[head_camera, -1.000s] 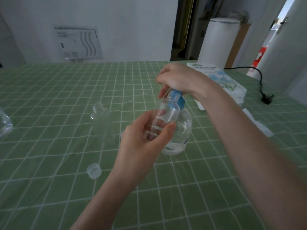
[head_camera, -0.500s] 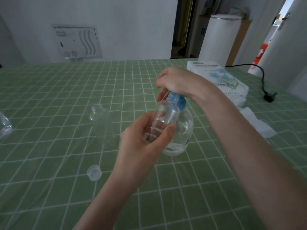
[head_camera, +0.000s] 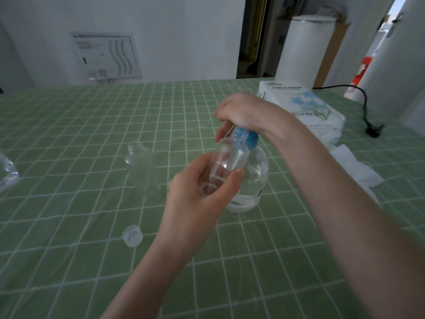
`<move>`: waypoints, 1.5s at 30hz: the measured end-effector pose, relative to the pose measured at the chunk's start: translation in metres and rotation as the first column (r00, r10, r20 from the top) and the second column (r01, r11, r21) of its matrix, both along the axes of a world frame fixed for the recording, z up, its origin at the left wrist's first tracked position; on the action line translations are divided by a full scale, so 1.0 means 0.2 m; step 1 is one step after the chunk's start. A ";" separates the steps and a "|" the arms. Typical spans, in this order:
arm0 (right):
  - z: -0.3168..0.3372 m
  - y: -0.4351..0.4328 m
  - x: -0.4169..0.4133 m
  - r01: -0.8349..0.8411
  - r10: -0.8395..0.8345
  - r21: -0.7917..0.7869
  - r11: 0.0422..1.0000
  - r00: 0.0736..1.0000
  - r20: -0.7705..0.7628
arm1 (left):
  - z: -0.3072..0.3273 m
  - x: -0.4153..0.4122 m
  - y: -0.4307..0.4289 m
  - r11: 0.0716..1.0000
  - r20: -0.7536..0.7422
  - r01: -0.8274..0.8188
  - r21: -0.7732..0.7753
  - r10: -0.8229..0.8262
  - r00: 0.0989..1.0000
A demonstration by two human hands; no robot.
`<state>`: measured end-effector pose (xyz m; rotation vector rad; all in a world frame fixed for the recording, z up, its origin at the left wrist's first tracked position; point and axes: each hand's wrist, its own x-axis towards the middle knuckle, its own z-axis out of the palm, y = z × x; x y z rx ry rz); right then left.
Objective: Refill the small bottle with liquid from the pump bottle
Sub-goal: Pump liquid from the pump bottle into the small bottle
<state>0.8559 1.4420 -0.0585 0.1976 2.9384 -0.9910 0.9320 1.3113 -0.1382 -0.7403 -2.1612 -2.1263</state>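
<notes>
My left hand (head_camera: 197,199) grips a small clear bottle (head_camera: 226,162), tilted with its open mouth up against the blue pump head (head_camera: 245,137). The round clear pump bottle (head_camera: 253,180) stands on the green checked tablecloth (head_camera: 92,261) just behind it, with liquid in its lower part. My right hand (head_camera: 246,111) rests on top of the pump head, fingers curled over it and hiding the nozzle. A clear cap (head_camera: 132,236) lies on the cloth to the left of my left forearm.
Another clear uncapped bottle (head_camera: 140,166) stands left of my hands. A clear plastic object (head_camera: 7,171) sits at the left edge. A tissue pack (head_camera: 299,104) and loose tissues (head_camera: 354,166) lie on the right. A black cord with plug (head_camera: 373,132) trails at far right.
Both hands have held their places on the small bottle and pump head; my right hand shifted slightly on the pump. My view has dipped a little.
</notes>
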 end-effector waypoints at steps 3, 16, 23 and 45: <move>0.01 0.00 0.00 0.003 -0.003 -0.010 1.000 1.000 -0.008 | 0.00 0.00 0.00 1.000 0.016 0.015 0.022 -0.016 1.000; 0.17 0.00 -0.02 -0.018 0.018 0.004 1.000 0.986 -0.168 | 0.04 0.00 0.01 0.997 0.017 0.000 0.072 -0.001 1.000; 0.10 -0.01 -0.05 -0.055 0.060 0.119 0.991 0.997 -0.038 | 0.04 0.00 0.01 0.997 0.012 0.003 0.075 -0.004 1.000; 0.10 -0.01 -0.05 -0.055 0.059 0.056 0.997 0.996 -0.073 | 0.04 0.00 0.01 0.999 0.015 -0.008 0.045 0.008 1.000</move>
